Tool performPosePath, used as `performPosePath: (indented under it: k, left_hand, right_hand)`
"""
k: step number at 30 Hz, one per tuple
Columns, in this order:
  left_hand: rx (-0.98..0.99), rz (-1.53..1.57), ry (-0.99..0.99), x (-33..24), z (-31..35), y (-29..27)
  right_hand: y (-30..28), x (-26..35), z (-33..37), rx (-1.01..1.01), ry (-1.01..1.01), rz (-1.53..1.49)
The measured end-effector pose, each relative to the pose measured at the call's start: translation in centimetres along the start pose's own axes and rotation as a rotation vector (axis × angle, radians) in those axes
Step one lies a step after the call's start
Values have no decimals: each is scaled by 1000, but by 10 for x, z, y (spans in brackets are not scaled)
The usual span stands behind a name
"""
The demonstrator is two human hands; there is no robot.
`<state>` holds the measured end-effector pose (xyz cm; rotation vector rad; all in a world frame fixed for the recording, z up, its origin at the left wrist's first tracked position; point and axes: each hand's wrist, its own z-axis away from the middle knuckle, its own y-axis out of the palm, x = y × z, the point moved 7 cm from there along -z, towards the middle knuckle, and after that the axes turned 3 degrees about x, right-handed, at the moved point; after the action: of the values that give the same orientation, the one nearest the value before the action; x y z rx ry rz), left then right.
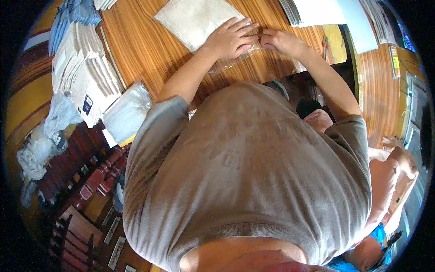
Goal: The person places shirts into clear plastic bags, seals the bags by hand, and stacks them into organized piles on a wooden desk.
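Observation:
A flat cream folded cloth in a clear plastic bag (188, 20) lies on the wood-grain table (140, 43) in front of me. My left hand (232, 40) rests on the near right part of the bag, palm down with its fingers stretched out and apart. Just to its right, my right hand (284, 43) has its fingers curled and pinched at the edge of the bag's clear flap. The fingertips of both hands nearly meet there. The bag's loose clear plastic wrinkles under and beside my left hand, toward my body.
To the left stand folded white garments (86, 72), folded blue garments (74, 18) and a pile of clear plastic bags (129, 111). White folded pieces (317, 11) and a slim red-handled tool (325, 47) lie to the right. Another person (385, 186) is at the lower right.

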<state>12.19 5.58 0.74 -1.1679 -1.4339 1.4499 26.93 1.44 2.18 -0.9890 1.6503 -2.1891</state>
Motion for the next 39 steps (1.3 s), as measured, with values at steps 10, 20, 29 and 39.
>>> performPosePath:
  k: [10, 20, 29, 39]
  left_hand:
    - [-39, 41, 77, -6, 0, -5]
    - [-220, 210, -23, 14, -11, -25]
    - [-101, 109, 126, 8, 16, 0]
    - [-39, 1, 92, 8, 19, -11]
  right_hand:
    - [-9, 55, 28, -20, -253, 425]
    - [0, 46, -13, -11, 88, 62]
    - [3, 66, -1, -174, -85, 154]
    - [7, 58, -18, -45, 71, -6]
